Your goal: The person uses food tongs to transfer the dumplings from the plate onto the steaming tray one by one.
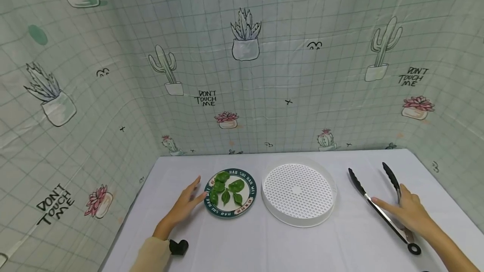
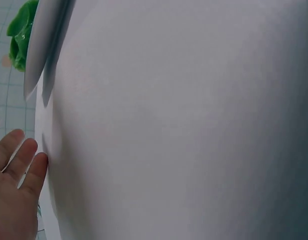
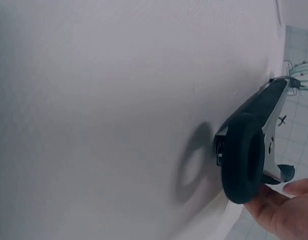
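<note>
My left hand (image 1: 183, 205) is beside a round plate (image 1: 248, 179) with a green lettered rim, fingers spread. Its thumb tip meets the plate's left edge; in the left wrist view the fingers (image 2: 36, 172) look straight. Several green leaves (image 1: 236, 186) lie on the plate. At the right, my right hand (image 1: 410, 209) holds metal tongs (image 1: 382, 217) with black tips and a black end ring. The thumb reaches across to the left arm of the tongs, the other fingers are at the right arm. The tongs' arms are spread apart.
Between the hands sits a round white tray (image 1: 298, 192) with a perforated base. A white cloth covers the table (image 1: 242, 242). A black heart-shaped object (image 1: 179, 247) is by the left wrist. Patterned curtains (image 1: 280, 74) rise behind and at the sides.
</note>
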`<state>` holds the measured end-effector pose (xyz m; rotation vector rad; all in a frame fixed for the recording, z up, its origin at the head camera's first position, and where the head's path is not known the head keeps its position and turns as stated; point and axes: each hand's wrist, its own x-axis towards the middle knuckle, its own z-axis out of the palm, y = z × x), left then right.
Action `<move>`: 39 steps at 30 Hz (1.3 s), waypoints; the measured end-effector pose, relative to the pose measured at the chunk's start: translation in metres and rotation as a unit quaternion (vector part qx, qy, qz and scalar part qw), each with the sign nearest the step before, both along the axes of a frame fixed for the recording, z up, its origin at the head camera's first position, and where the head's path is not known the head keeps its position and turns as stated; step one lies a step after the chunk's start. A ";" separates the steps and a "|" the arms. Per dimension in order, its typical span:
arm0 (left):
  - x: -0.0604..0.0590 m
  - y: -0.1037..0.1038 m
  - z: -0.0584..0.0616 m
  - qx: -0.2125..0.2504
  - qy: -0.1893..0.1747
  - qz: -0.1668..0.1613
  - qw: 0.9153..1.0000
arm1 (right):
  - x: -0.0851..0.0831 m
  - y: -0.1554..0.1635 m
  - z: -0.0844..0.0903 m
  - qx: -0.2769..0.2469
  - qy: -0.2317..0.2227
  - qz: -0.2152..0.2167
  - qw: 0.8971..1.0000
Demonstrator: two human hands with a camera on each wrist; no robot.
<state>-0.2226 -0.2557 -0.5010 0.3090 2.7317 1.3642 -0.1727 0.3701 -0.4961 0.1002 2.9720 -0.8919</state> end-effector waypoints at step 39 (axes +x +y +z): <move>-0.009 0.012 -0.011 0.003 0.015 -0.020 1.000 | -0.001 -0.004 -0.008 0.038 0.005 0.007 0.999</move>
